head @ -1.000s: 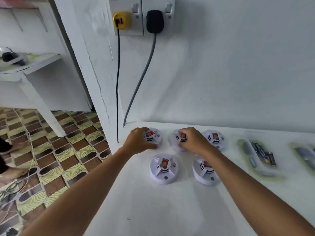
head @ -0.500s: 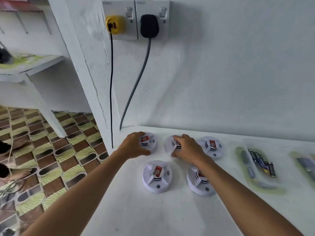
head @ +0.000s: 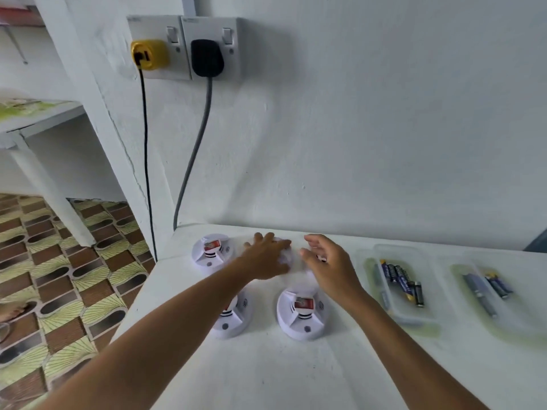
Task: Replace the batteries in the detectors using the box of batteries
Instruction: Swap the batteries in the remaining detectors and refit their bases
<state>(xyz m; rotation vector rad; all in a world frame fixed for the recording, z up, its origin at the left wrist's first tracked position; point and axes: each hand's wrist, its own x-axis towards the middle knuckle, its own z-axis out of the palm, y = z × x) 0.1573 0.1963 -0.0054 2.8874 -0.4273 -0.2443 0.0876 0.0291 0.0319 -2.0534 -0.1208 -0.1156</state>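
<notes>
Reaching w/ both hands at mid-frame back-row detector [head: 285, 255]; left hand [head: 263, 258] flat on it, right hand [head: 328, 261] loosely open, empty. Batteries [head: 399, 279] at right untouched, no swaps evident yet.

White detectors [head: 299, 315], yellow plug [head: 150, 54], black plug [head: 207, 57].

Glossy white plastic detectors [head: 299, 316], matt table [head: 266, 374]

White counter [head: 266, 377], butted against a white wall. On it: four white round detectors visible, one at back left [head: 210, 252], one mid back [head: 286, 255] largely hidden under a hand, two in front [head: 233, 316] [head: 300, 314]. To their right, two clear plastic trays side by side, near [head: 398, 284] and far [head: 485, 291], each holding batteries.
</notes>
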